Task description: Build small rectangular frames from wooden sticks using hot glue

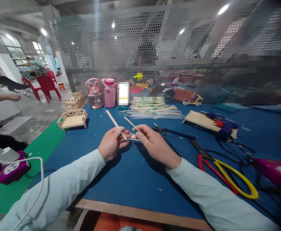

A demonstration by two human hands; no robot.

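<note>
My left hand (110, 142) is closed around a pair of thin wooden chopsticks (112, 119), which slant up and away to the left. In my right hand (152, 141), a single chopstick (128, 122) is pinched between thumb and fingers, its far end pointing up and left. The two hands are close together over the blue tabletop (121, 183). Between them, a few more sticks (133, 138) lie low near the table, partly hidden by my fingers. Beyond the hands is a pile of wrapped chopsticks (152, 107) with green print.
At left stand small stick-built furniture models (74, 120), by pink bottles (110, 93) and a lit phone (123, 93). At right lie pliers (176, 132), red-and-yellow-handled cutters (217, 166), a blue glue gun (227, 126) on a slatted stick panel (198, 121) and cables. A perforated metal screen (101, 41) rises behind.
</note>
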